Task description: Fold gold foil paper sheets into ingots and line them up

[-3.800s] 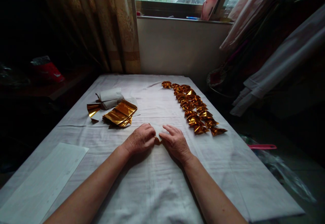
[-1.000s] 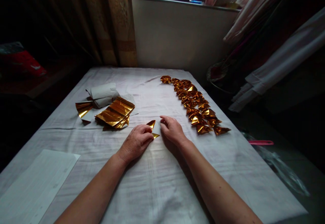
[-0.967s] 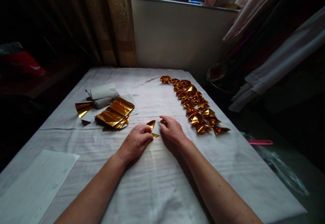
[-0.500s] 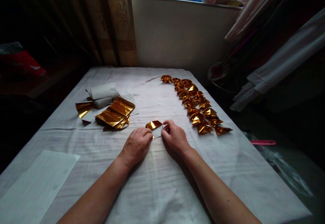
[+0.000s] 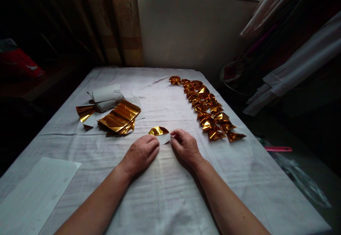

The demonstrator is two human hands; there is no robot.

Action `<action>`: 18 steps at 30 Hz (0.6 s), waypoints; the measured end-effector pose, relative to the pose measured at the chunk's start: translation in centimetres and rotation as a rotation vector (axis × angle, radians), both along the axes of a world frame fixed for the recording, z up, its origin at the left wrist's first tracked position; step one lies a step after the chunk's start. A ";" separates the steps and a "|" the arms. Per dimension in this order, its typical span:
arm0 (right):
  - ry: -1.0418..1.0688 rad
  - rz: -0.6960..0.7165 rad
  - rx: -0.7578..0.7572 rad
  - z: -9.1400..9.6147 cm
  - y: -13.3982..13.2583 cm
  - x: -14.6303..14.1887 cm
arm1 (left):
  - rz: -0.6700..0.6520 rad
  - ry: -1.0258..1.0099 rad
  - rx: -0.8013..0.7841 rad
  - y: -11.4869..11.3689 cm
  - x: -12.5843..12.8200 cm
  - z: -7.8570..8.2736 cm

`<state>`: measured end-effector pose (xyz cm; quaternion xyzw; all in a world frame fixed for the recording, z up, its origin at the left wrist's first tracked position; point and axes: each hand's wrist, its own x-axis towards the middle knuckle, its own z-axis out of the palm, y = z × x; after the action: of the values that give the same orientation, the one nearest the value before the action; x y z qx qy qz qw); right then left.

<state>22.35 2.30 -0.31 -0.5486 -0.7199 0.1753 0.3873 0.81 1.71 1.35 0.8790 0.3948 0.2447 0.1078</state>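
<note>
A small sheet of gold foil paper [image 5: 159,131], gold at its far part and whitish at its near part, is held between my two hands in the middle of the table. My left hand [image 5: 141,153] has its fingers closed on the left end of the paper. The right end is pinched between the thumb and fingers of my right hand [image 5: 185,147]. A stack of gold foil sheets [image 5: 119,117] lies to the left, beyond my left hand. To the right, several folded gold foil pieces [image 5: 204,103] stand in rows.
The table [image 5: 160,199] is covered with a white cloth. Whitish bundled paper [image 5: 105,96] and a loose gold sheet [image 5: 85,112] lie near the stack. A flat white sheet [image 5: 39,192] rests at the near left. Clothes [image 5: 301,64] hang at the right.
The gold paper between my hands has bent into a curved, arched shape and shifted slightly left. My left hand has moved a little to the left, and the view has tilted slightly.
</note>
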 end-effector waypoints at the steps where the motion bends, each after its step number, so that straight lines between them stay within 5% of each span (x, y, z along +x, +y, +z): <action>1: -0.008 0.022 0.019 0.0 0.1 0.0 | -0.009 0.001 -0.012 0.2 -0.3 0.1; 6: -0.068 0.096 0.066 0.0 0.6 -0.3 | -0.047 0.015 -0.028 0.5 -0.6 0.6; 18: -0.209 -0.083 -0.086 1.0 1.3 -1.9 | -0.078 0.027 -0.050 0.3 -0.5 0.2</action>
<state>20.43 3.55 0.68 -0.6095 -0.7248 0.1318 0.2930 0.35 2.04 1.56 0.8939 0.3677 0.2186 0.1337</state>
